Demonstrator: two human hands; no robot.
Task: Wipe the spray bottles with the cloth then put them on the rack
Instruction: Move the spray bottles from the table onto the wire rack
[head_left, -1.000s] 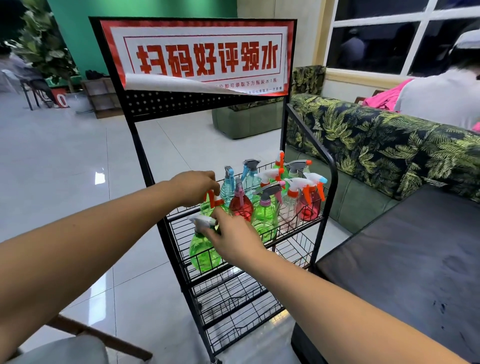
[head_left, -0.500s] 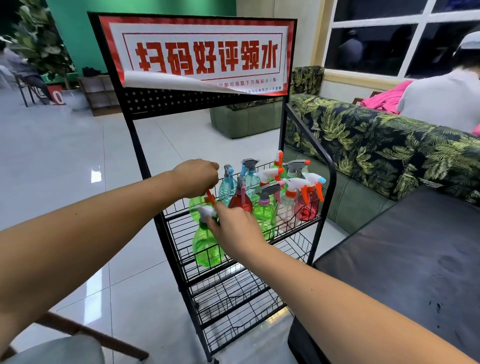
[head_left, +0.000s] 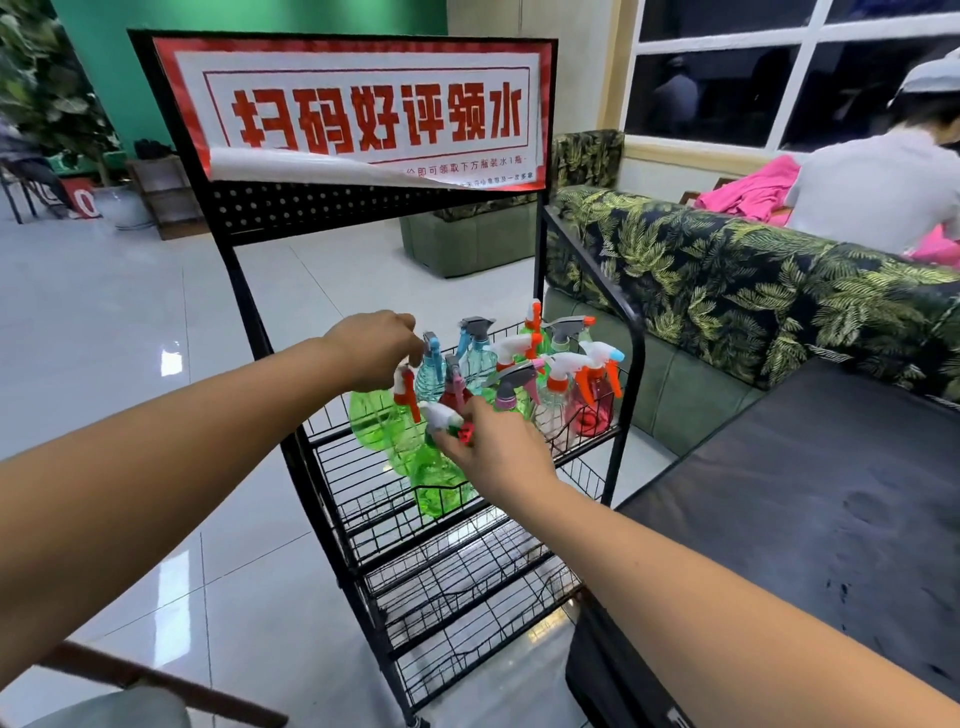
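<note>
A black wire rack (head_left: 630, 395) stands before me with several coloured spray bottles (head_left: 563, 382) crowded on its top shelf. My left hand (head_left: 370, 347) grips the red and white trigger head of a green spray bottle (head_left: 375, 422), which leans at the shelf's front left corner. My right hand (head_left: 500, 453) holds the white nozzle head of a second green spray bottle (head_left: 441, 486), which hangs lower, against the front of the shelf below. No cloth is in view.
A red and white sign (head_left: 363, 109) tops the rack. The lower wire shelves (head_left: 467, 582) hold nothing. A dark cushion (head_left: 810, 499) and a leaf-print sofa (head_left: 737, 291) lie to the right, where a person (head_left: 878, 187) sits. Glossy tile floor (head_left: 130, 338) spreads to the left.
My left hand has lifted and tilted its green bottle, so more of its body shows. My right hand has shifted its bottle slightly up and to the right.
</note>
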